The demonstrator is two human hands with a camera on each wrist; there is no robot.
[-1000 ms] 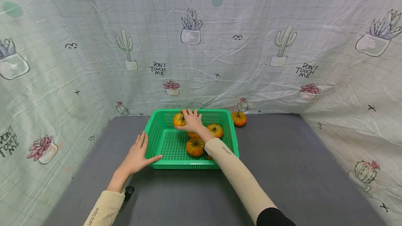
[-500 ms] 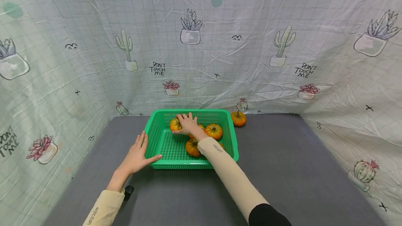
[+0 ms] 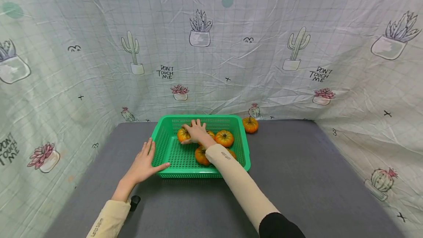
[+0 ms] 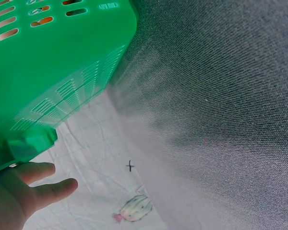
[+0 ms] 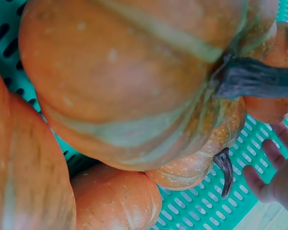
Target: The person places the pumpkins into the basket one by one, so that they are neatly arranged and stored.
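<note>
A green perforated plastic basket [image 3: 203, 173] stands at the back of the table, with several small orange pumpkins inside. My right hand [image 3: 198, 135] reaches in and grips the leftmost pumpkin [image 3: 182, 135] between thumb and fingers, near the basket's floor. In the right wrist view, that hand [image 5: 283, 179] shows at the right edge, and a large pumpkin [image 5: 125, 86] fills the foreground. My left hand [image 3: 143, 164] rests along the basket's left rim with straight fingers, its thumb across the front left corner. The left wrist view shows two of its fingers [image 4: 55, 189] extended beside the basket's side wall.
One more pumpkin [image 3: 250, 125] sits on the table outside the basket, by its back right corner. Grey cloth [image 3: 290, 172] covers the table. A hanging sheet with cactus prints [image 3: 224, 61] closes off the back and both sides.
My right hand has lowered the pumpkin into the basket and shifted it slightly to the left. My left hand has stayed at the rim.
</note>
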